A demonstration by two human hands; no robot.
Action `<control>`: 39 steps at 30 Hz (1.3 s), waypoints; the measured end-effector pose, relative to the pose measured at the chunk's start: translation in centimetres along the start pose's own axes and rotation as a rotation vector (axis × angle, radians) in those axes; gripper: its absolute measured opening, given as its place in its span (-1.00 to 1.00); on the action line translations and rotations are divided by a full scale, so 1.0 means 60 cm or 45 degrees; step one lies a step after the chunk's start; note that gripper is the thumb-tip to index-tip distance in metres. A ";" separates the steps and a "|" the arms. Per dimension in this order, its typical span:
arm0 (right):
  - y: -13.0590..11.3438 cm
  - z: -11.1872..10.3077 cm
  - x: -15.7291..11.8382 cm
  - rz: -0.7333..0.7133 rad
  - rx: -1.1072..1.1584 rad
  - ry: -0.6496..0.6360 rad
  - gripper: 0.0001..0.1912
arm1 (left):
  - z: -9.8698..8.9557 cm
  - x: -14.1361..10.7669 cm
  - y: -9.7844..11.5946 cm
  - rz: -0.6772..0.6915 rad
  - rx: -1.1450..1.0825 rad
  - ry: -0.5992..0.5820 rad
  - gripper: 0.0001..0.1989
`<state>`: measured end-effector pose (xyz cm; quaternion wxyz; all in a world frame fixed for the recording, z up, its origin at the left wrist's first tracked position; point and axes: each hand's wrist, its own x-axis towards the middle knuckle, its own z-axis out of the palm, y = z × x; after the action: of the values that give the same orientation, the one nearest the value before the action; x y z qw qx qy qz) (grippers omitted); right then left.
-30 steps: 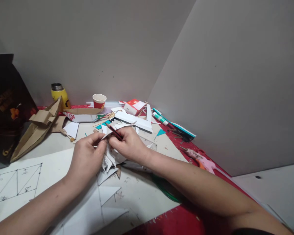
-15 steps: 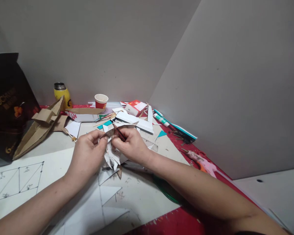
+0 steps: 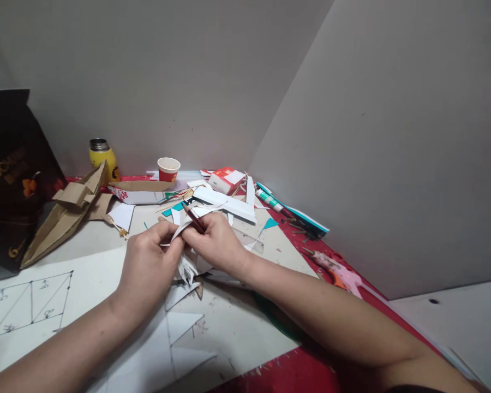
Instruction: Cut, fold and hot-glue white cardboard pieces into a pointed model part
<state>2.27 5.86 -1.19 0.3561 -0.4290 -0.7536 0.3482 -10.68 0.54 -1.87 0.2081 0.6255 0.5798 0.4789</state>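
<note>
My left hand (image 3: 147, 262) pinches a small piece of white paper (image 3: 181, 226) between thumb and fingers. My right hand (image 3: 217, 243) meets it there, its fingertips on the same piece. A dark pencil (image 3: 193, 218) sticks up to the left out of my right hand, held in the curled fingers. Jagged white paper strips (image 3: 187, 268) lie just below both hands. Nearer to me is a white sheet with pointed cut edges (image 3: 143, 355). How the fingertips grip the paper is partly hidden.
Left are a dark bag (image 3: 12, 164), a cardboard boat (image 3: 71, 210), a yellow bottle (image 3: 106, 162) and a line-drawn sheet (image 3: 90, 273). A paper cup (image 3: 169, 170) and white card strips (image 3: 229, 204) stand or lie behind. At right rests a pink glue gun (image 3: 337, 270).
My hands have come closer together and the paper piece between them has turned, now curving up toward the right. The pencil has shifted slightly left in my right hand.
</note>
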 end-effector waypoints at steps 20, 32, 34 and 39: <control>0.004 0.004 0.001 -0.004 0.095 0.011 -0.82 | -0.006 0.023 -0.003 -0.423 -0.457 -0.008 -0.91; 0.031 -0.092 -0.014 0.206 0.060 0.077 -0.78 | -0.013 0.045 -0.038 -0.711 -0.914 -0.442 -0.60; 0.040 -0.089 -0.016 0.245 0.135 -0.010 -0.77 | -0.012 0.039 -0.034 -0.728 -0.885 -0.511 -0.58; 0.045 -0.104 -0.016 0.228 0.183 -0.041 -0.75 | -0.013 0.040 -0.035 -0.752 -0.743 -0.473 -0.56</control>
<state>8.92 7.43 -0.53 0.3412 -0.4623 -0.6910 0.4386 -12.76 3.00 -2.36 0.6038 0.4238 0.5269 0.4222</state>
